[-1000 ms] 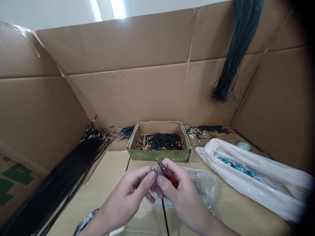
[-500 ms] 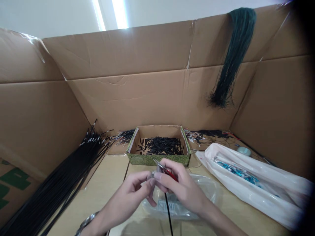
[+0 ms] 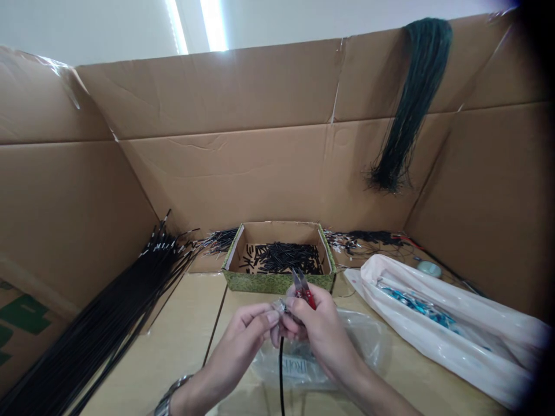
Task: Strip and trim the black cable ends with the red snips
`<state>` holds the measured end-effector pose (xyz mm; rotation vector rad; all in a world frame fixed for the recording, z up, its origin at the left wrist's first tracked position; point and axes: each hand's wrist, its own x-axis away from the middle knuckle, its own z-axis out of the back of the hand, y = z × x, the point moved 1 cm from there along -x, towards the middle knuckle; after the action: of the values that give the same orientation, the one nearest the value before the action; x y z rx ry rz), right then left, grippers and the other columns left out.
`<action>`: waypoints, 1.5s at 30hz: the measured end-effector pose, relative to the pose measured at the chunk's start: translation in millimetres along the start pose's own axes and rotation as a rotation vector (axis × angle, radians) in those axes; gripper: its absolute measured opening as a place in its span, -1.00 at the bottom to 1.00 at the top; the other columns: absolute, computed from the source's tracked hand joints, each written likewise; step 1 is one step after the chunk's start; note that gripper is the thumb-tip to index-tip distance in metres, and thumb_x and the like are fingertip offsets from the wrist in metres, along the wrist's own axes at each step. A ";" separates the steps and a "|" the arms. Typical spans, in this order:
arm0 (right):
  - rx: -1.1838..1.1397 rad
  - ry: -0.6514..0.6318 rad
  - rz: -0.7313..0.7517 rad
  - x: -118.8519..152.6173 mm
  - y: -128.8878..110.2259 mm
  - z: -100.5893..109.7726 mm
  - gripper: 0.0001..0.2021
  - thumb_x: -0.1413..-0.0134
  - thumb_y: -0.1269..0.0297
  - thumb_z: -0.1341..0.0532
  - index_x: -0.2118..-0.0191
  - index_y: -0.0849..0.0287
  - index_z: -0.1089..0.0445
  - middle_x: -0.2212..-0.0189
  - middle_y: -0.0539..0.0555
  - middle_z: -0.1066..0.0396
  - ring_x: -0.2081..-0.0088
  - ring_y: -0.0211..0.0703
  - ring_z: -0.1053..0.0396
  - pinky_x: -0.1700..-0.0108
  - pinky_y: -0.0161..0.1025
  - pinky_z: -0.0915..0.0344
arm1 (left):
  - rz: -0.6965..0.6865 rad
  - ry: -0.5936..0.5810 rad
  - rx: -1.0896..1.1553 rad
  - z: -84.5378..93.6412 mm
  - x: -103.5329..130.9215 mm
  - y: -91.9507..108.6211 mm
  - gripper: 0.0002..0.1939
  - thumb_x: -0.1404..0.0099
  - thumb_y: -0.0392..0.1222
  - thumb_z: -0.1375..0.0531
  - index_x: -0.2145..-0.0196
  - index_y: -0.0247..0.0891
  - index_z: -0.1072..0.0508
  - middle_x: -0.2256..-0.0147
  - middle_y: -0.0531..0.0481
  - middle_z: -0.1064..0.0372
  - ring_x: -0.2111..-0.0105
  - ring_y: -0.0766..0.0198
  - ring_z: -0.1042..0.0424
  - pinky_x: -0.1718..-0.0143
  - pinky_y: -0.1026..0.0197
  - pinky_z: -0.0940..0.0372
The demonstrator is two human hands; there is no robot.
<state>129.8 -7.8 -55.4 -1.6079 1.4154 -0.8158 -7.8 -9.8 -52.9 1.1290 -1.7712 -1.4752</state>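
My right hand (image 3: 323, 323) holds red-handled snips (image 3: 306, 292), their two blades apart and pointing up toward the box. Its fingertips also meet a small clear and silvery piece (image 3: 280, 306). On the left side of that piece, my left hand (image 3: 247, 332) pinches with thumb and forefinger. A black cord (image 3: 281, 375) runs down from between the hands to the bottom edge of the view. Fingers hide the cord's upper end. Under the hands lies a clear plastic bag (image 3: 359, 341) with printed letters.
A green-patterned box (image 3: 260, 282) holds short black pieces. Long black cords (image 3: 108, 318) lie at the left. A white bag (image 3: 437, 318) with blue items is at the right. Dark green strands (image 3: 416, 98) hang over the cardboard wall (image 3: 225, 173).
The snips have turned more upright and their blades now show spread. Both hands have shifted slightly right, and the cord's lower end has swung left.
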 end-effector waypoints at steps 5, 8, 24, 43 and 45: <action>0.136 0.012 0.049 2.0 -7.6 -2.7 -0.81 -0.05 0.28 -0.23 0.49 0.15 -0.22 0.72 -0.17 -0.16 0.67 -0.40 -0.03 0.63 -0.42 0.03 | -0.033 -0.056 -0.115 3.3 -0.3 8.2 -0.54 -0.46 0.02 -0.10 0.43 -0.36 -0.52 0.43 -0.13 -0.49 0.36 0.17 -0.43 0.27 0.21 -0.26; 0.174 0.015 0.051 4.3 -11.8 -3.8 -0.81 -0.02 0.26 -0.25 0.48 0.15 -0.23 0.72 -0.20 -0.13 0.71 -0.42 -0.03 0.66 -0.44 0.02 | 0.000 -0.056 -0.142 2.6 1.1 8.5 -0.58 -0.44 0.04 -0.15 0.43 -0.34 -0.47 0.49 -0.05 -0.44 0.44 0.22 -0.44 0.29 0.21 -0.28; 0.036 -0.164 0.008 5.4 -15.9 -0.8 -0.65 -0.15 0.00 -0.29 0.42 0.14 -0.23 0.69 -0.19 -0.11 0.68 -0.39 -0.04 0.63 -0.40 -0.02 | 0.043 -0.143 0.248 3.0 2.2 3.4 -0.68 -0.38 -0.09 -0.24 0.45 -0.36 -0.52 0.46 -0.09 -0.44 0.35 0.20 -0.42 0.19 0.18 -0.28; 0.127 -0.422 -0.064 -0.8 -22.7 13.3 -0.69 -0.13 0.05 -0.29 0.43 0.17 -0.30 0.64 -0.12 -0.25 0.64 -0.38 -0.01 0.59 -0.37 0.05 | 0.049 -0.205 0.174 9.6 4.4 15.9 -0.75 -0.41 -0.16 -0.19 0.33 -0.34 -0.60 0.38 -0.09 -0.52 0.28 0.21 -0.49 0.16 0.24 -0.32; 0.045 -0.453 -0.124 -5.4 -18.4 18.8 -0.70 -0.03 0.09 -0.34 0.45 0.16 -0.28 0.70 -0.19 -0.15 0.68 -0.42 0.12 0.63 -0.39 0.15 | 0.074 -0.234 0.191 8.5 3.9 19.3 -0.73 -0.40 -0.14 -0.19 0.31 -0.37 -0.61 0.38 -0.14 -0.53 0.27 0.16 -0.50 0.15 0.19 -0.34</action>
<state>153.8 1.1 -47.2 -1.7244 0.9780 -0.5023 -21.5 -8.3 -36.5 1.0009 -2.1290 -1.4677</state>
